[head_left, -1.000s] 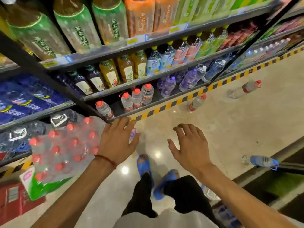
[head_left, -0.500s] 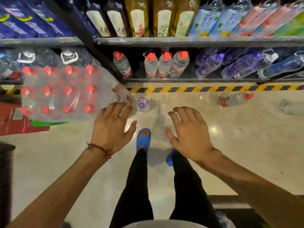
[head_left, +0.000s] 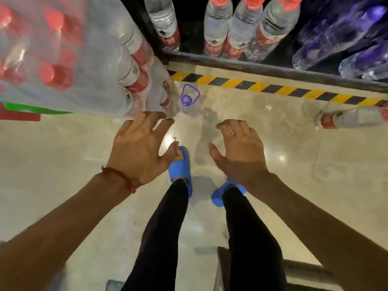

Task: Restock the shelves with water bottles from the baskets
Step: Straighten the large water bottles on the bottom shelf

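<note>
Taking the blue slippers (head_left: 180,166) as the dial's centre, the shrink-wrapped pack of red-capped clear plastic water bottles (head_left: 73,59) fills the 10 to 11 o'clock sector. It sits raised on a red-and-green box beside the rack, probably so that stock can be pulled without stooping far. The left hand (head_left: 140,152), with a red string bracelet (head_left: 119,177) on its wrist, reaches toward 11 o'clock with fingers spread and straight, holding nothing. Its fingertips lie at the pack's torn near corner, though whether they touch the film cannot be told through the blur. The right hand (head_left: 239,152) hovers toward 1 o'clock, fingers loosely bent and empty, likely ready to steady the wrap or take a bottle.

At 12 o'clock a small clear bottle with a purple cap and loop handle (head_left: 188,101) stands upright on the pale polished floor (head_left: 63,164), just beside the pack's corner. Beyond it runs a yellow-and-black hazard stripe (head_left: 273,87), then the dark metal lip of the bottom shelf (head_left: 273,69). On that shelf stand four red-labelled clear water bottles (head_left: 231,28), with a gap after the leftmost, and purple-tinted bottles (head_left: 346,38) at 2 o'clock. A red-labelled bottle lying on its side (head_left: 352,117) rests at 3 o'clock, well apart from both hands. The shelf row looks thin, so the job seems barely begun.
</note>
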Demonstrator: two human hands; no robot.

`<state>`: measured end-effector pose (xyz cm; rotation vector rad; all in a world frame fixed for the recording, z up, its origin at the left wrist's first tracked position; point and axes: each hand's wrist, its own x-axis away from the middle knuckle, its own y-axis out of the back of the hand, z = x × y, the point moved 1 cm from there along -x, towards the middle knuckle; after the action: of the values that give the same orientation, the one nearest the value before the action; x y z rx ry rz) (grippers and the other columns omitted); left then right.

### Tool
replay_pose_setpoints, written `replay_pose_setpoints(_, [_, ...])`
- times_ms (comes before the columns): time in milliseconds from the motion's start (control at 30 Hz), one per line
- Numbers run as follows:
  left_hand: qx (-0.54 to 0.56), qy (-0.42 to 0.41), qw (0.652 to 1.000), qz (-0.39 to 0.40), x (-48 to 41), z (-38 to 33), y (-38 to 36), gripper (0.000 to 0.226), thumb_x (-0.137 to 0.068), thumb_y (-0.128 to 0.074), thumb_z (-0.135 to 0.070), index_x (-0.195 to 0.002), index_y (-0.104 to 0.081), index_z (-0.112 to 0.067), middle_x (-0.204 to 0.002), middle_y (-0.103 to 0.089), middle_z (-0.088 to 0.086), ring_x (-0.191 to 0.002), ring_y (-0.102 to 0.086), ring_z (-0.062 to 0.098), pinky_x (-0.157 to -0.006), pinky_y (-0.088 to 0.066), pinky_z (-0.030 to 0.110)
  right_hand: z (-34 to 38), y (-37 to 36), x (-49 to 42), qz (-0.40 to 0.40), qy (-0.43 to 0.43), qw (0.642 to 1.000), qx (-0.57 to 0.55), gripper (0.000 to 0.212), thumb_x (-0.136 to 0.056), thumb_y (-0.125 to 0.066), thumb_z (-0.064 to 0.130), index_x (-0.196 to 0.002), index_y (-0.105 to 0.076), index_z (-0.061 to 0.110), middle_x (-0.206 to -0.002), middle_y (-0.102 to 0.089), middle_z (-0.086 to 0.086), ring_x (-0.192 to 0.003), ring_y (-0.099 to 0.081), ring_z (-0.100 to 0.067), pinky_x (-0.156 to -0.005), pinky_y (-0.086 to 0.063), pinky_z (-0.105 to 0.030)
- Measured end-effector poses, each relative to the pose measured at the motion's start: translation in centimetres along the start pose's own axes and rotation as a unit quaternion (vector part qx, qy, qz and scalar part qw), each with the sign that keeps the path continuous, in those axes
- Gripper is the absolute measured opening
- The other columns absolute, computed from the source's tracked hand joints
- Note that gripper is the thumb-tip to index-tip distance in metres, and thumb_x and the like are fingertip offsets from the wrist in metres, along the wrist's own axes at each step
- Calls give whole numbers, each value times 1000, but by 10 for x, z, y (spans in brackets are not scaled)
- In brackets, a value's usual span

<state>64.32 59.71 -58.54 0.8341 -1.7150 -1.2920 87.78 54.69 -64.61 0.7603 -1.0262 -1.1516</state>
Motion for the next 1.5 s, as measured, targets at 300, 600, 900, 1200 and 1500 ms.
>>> replay_pose_setpoints(300, [50, 32, 998, -6, -46, 39, -127, 48, -91, -55, -48, -129, -64, -19, -128, -62, -2, -113, -55, 25, -82, -51, 40, -18, -170, -121, 24, -101, 961, -257, 94, -82, -86, 38, -157, -38, 9, -155, -43, -8, -141, -45, -24, -106, -45, -32])
replay_pose_setpoints(600, [103, 61, 993, 23, -64, 78, -202, 53, -89, -56, -49, -133, -60, -19, -132, -60, -4, -116, -55, 24, -74, -52, 37, -30, -237, -196, -9, -80, 907, -413, 85, -79, -92, 35, -149, -48, 17, -134, -56, 10, -121, -54, -5, -101, -47, -14])
replay_pose_setpoints(900, [130, 80, 986, 65, -53, 85, -206, 53, -91, -53, -52, -135, -57, -23, -132, -60, -5, -117, -56, 21, -83, -56, 40, -61, -231, -166, -42, -135, 867, -479, 74, -82, -89, 32, -145, -52, 21, -138, -60, 6, -125, -60, -8, -101, -55, -28])
replay_pose_setpoints(1200, [164, 21, 979, 118, -139, 59, -271, 69, -92, -65, -46, -151, -43, -19, -145, -53, 5, -125, -54, 28, -96, -51, 42, -127, -222, -154, -107, -259, 763, -582, 56, -86, -82, 7, -137, -60, -1, -124, -71, -17, -103, -69, -14, -86, -56, -22])
replay_pose_setpoints(1500, [225, -59, 967, 107, -266, 12, -403, 111, -71, -86, -57, -158, -32, -14, -155, -45, 9, -141, -44, 27, -119, -37, 47, -194, -241, -160, -155, -262, 712, -633, 45, -83, -81, 32, -120, -74, 7, -104, -76, -11, -96, -70, -26, -94, -58, -36])
